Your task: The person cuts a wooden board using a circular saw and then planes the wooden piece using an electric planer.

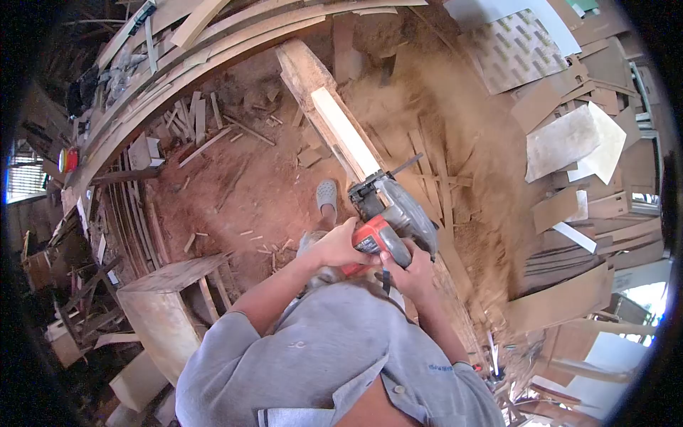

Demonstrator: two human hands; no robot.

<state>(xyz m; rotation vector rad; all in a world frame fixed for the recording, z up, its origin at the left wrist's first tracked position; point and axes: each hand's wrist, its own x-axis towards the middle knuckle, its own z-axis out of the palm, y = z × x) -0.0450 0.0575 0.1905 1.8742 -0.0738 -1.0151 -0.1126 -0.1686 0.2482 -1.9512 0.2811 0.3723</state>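
Observation:
A red and black circular saw (388, 220) rests at the near end of a pale, narrow board (345, 132). The board lies along a long, rough wooden beam (302, 67). My left hand (340, 245) is wrapped round the red body of the saw on its left side. On the saw's rear handle my right hand (415, 270) is closed. A thin metal bar (407, 164) sticks out from the front of the saw. The blade's contact with the wood is hidden by the saw's body.
Wood scraps (196, 117) lie on the reddish, dusty floor to the left, beyond a wooden box (160, 313). Long curved boards (206, 60) cross the upper left. Sheets and offcuts (562, 146) are piled at the right. My shoe (326, 193) is beside the beam.

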